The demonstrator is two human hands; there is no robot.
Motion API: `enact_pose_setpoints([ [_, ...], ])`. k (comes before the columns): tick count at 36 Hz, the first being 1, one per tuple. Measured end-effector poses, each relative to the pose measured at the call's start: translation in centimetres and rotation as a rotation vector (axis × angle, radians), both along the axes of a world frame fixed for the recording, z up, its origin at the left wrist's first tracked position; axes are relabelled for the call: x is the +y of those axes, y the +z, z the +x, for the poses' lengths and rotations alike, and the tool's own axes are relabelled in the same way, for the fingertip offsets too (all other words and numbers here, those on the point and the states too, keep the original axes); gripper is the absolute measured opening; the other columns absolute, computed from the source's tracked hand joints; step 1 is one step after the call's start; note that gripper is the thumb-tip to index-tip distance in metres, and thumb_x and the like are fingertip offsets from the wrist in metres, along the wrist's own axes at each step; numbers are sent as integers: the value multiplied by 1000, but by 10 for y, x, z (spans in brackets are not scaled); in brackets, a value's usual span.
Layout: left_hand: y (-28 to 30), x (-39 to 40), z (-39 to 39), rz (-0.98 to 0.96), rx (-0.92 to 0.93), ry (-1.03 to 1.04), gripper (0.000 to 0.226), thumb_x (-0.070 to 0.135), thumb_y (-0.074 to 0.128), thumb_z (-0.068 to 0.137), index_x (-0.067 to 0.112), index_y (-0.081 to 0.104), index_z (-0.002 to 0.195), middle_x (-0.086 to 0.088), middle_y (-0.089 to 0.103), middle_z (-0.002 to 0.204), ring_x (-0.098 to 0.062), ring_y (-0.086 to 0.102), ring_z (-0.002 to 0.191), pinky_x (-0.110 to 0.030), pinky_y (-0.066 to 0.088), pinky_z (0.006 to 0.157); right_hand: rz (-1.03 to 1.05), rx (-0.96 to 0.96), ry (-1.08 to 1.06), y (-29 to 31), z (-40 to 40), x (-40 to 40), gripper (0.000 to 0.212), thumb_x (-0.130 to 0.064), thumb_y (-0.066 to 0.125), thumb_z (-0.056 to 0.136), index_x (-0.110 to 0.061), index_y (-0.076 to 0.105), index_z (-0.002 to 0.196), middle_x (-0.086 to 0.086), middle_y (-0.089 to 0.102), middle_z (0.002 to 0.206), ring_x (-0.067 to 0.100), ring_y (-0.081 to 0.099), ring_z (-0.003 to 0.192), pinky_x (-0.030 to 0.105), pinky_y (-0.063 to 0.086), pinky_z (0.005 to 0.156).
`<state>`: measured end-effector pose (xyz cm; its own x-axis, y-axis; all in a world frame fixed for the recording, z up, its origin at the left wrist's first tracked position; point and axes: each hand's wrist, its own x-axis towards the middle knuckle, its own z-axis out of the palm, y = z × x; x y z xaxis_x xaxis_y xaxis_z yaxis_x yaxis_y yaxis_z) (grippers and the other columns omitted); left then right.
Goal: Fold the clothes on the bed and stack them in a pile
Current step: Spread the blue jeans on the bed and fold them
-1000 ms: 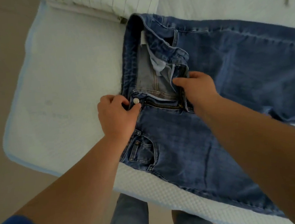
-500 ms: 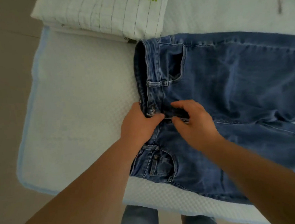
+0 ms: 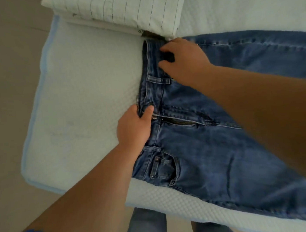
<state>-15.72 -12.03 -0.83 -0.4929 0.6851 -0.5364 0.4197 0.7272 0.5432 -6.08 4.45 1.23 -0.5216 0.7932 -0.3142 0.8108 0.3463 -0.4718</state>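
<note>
Left hand (image 3: 133, 125) pinches waistband of one jeans (image 3: 215, 156); right hand (image 3: 185, 61) grips waistband; one pillow (image 3: 121, 8).

The faded blue denim jeans (image 3: 215, 147) carry paler blue stitching and a brassy zip. Under them, the white dimple-textured mattress (image 3: 92, 102) has a light blue edge. Beyond the jeans' waistband, the white folded cloth (image 3: 121, 8) shows thin dark stripes and what may be green lettering.

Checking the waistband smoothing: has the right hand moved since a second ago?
Yes. The right hand went from the fly up the jeans waistband, toward the pillow.
</note>
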Motion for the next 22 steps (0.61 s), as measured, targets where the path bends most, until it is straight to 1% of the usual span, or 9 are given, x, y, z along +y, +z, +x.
enact_pose_setpoints([
  [3, -7, 2, 0, -42, 18, 15, 48, 51, 48, 92, 12, 57, 117, -5, 63, 113, -28, 57, 104, -32, 43, 78, 49, 67, -115, 8, 23, -27, 37, -27, 54, 92, -16, 54, 127, 5, 50, 130, 23, 42, 121, 29, 34, 97],
  [5, -5, 0, 0, -21, -21, 62, 41, 51, 52, 90, 14, 56, 109, 1, 63, 99, -25, 58, 94, -30, 42, 70, 44, 69, -161, 13, 48, -55, 31, -24, 57, 91, -14, 58, 120, 7, 51, 125, 25, 42, 117, 29, 34, 94],
  [8, 4, -12, 1, -35, -90, 134, 36, 56, 59, 83, 24, 47, 94, 16, 51, 76, -6, 50, 67, -23, 31, 51, 33, 43, -170, 21, 84, -106, 27, -16, 65, 85, -6, 63, 111, 13, 54, 115, 32, 47, 107, 34, 38, 91],
  [10, 10, -27, 1, -75, -120, 160, 43, 60, 63, 77, 26, 44, 96, 18, 50, 77, 1, 47, 65, -22, 30, 50, 50, 11, -148, 26, 105, -141, 27, -12, 71, 79, -2, 66, 104, 17, 57, 105, 37, 52, 96, 42, 44, 84],
  [13, 17, -54, 0, -175, -187, 129, 50, 61, 68, 71, 26, 49, 101, 16, 53, 84, -6, 52, 73, -27, 40, 62, -11, -109, -60, 28, 134, -193, 35, -18, 80, 72, -3, 66, 100, 17, 59, 97, 39, 56, 87, 48, 49, 77],
  [15, 19, -73, 0, -232, -253, 72, 53, 55, 74, 69, 25, 55, 109, 12, 56, 95, -11, 55, 84, -27, 42, 73, -102, -247, 24, 27, 149, -222, 47, -31, 80, 70, -8, 64, 108, 13, 58, 103, 36, 56, 93, 47, 47, 81],
  [17, 22, -89, -1, -251, -292, 29, 54, 45, 76, 72, 22, 56, 116, 10, 56, 101, -11, 55, 90, -25, 42, 76, -187, -391, 124, 24, 160, -244, 61, -46, 70, 75, -14, 54, 125, 8, 52, 119, 30, 49, 107, 41, 39, 92],
  [19, 25, -99, 0, -237, -285, 8, 42, 36, 75, 77, 20, 56, 111, 9, 56, 97, -8, 55, 85, -20, 42, 68, -206, -498, 178, 20, 170, -255, 70, -52, 57, 82, -21, 35, 140, 5, 42, 132, 27, 40, 117, 37, 32, 99],
  [22, 25, -111, 2, -208, -279, 75, 22, 29, 71, 81, 24, 55, 95, 15, 54, 81, 1, 50, 69, -12, 39, 55, -177, -564, 212, 11, 181, -266, 70, -40, 48, 89, -23, 16, 149, 6, 38, 134, 26, 38, 117, 36, 33, 98],
])
